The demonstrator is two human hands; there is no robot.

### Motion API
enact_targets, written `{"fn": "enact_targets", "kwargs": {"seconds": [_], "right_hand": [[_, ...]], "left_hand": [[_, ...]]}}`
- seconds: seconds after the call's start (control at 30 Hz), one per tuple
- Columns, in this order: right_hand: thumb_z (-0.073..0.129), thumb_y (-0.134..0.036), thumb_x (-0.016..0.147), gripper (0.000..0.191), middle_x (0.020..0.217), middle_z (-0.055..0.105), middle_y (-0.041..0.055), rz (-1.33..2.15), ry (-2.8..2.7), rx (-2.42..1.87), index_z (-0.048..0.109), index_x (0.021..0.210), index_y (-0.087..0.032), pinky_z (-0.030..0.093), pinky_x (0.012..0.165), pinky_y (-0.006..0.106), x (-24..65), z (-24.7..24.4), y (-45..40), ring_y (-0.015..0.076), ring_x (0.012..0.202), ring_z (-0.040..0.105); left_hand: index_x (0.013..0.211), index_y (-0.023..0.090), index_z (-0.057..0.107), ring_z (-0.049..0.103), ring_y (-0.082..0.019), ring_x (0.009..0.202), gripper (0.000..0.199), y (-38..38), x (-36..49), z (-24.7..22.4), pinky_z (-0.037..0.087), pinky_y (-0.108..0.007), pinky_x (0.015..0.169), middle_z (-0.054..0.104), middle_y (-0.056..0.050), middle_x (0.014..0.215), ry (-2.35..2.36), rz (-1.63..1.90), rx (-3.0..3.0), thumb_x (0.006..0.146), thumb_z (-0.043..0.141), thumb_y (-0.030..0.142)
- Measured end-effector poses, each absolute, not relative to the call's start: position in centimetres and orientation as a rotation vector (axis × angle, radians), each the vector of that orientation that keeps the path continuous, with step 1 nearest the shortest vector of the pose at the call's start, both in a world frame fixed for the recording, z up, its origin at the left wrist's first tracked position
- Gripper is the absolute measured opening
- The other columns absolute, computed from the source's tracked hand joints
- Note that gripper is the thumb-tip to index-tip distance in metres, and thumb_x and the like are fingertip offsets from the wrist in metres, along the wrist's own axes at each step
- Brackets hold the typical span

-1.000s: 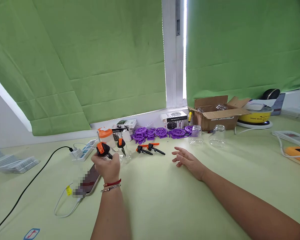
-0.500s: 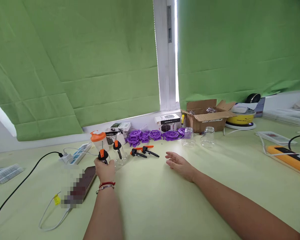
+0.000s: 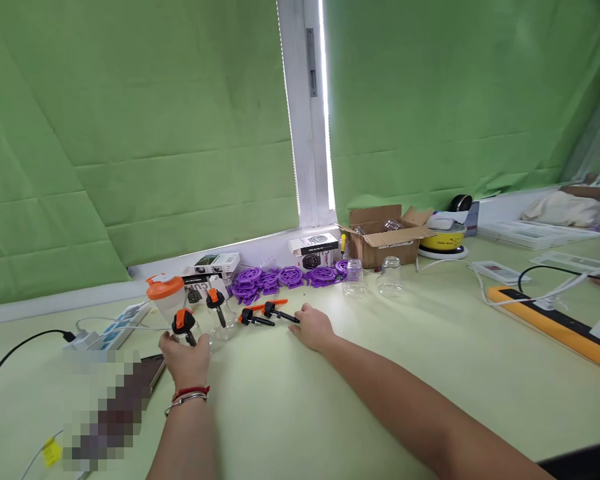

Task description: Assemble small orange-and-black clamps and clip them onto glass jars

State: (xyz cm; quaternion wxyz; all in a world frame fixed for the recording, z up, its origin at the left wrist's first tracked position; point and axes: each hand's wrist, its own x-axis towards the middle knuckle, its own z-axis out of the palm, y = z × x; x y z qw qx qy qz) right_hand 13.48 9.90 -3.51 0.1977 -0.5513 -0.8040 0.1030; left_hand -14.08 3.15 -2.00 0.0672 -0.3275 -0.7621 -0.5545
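My left hand [image 3: 186, 363] is wrapped round a clear glass bottle with a black and orange spout lid [image 3: 183, 323], which stands on the table. Just behind it stands a second clear bottle with a similar lid [image 3: 215, 299]. My right hand [image 3: 314, 328] is at the tip of a loose black spout lid with an orange flap [image 3: 281, 313], its fingers apart around the end of the black stem. Whether they touch it I cannot tell. Another loose spout lid [image 3: 257, 320] lies to the left of that one. Two open glass jars [image 3: 354, 279] stand farther right.
Behind lie purple plastic parts [image 3: 290, 277] and printed boxes [image 3: 314, 252]. An orange-lidded shaker cup [image 3: 166, 291], a power strip [image 3: 123, 327] and a blurred-out phone-like device [image 3: 115, 413] are at left. At right are an open carton [image 3: 385, 247], a yellow bowl [image 3: 447, 239] and an orange-black strip [image 3: 540, 320].
My right hand has moved left to the stem of the loose lid. My left hand stays round its bottle. The view has turned to the right.
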Motion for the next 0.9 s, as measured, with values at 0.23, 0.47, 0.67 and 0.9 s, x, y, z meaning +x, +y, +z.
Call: {"fn": "enact_targets", "kwargs": {"seconds": [0.23, 0.47, 0.67, 0.9], "right_hand": [[0.05, -0.025, 0.086, 0.023, 0.095, 0.063, 0.0076, 0.343, -2.167, -1.528, 0.071, 0.09, -0.019, 0.042, 0.067, 0.028, 14.2, -4.0, 10.9, 0.0193, 0.082, 0.061], [0.051, -0.022, 0.087, 0.021, 0.094, 0.066, 0.0029, 0.388, -2.091, -1.377, 0.072, 0.091, -0.022, 0.045, 0.074, 0.024, 18.0, -3.5, 9.1, 0.0143, 0.083, 0.061], [0.056, -0.017, 0.083, 0.016, 0.087, 0.065, 0.0034, 0.413, -2.065, -0.967, 0.071, 0.087, -0.019, 0.047, 0.074, 0.025, 19.2, -3.7, 6.1, 0.0145, 0.079, 0.061], [0.067, -0.036, 0.076, 0.025, 0.098, 0.061, 0.0069, 0.261, -1.97, -0.884, 0.061, 0.095, -0.02, 0.047, 0.084, 0.033, 20.4, -4.2, 8.5, 0.021, 0.092, 0.058]], "left_hand": [[0.131, 0.005, 0.028, 0.034, -0.04, 0.123, 0.088, 1.7, -10.7, 0.3, 0.025, -0.056, 0.102, 0.036, -0.024, 0.131, -1.86, -1.541, -0.945, 0.059, 0.068, 0.035], [0.117, 0.016, 0.044, 0.055, -0.021, 0.083, 0.054, 1.3, -3.6, 0.6, 0.046, -0.035, 0.072, 0.052, -0.008, 0.097, -1.944, -1.914, -1.756, 0.074, 0.059, 0.045], [0.109, 0.018, 0.042, 0.054, -0.013, 0.053, 0.052, 1.5, -0.3, -0.8, 0.035, -0.022, 0.041, 0.054, 0.001, 0.071, -2.563, -2.302, -2.216, 0.078, 0.05, 0.059], [0.09, 0.018, 0.048, 0.051, -0.007, 0.046, 0.04, 1.7, -0.6, -1.0, 0.031, -0.018, 0.036, 0.053, 0.005, 0.066, -2.598, -2.505, -2.097, 0.07, 0.066, 0.047]]}}
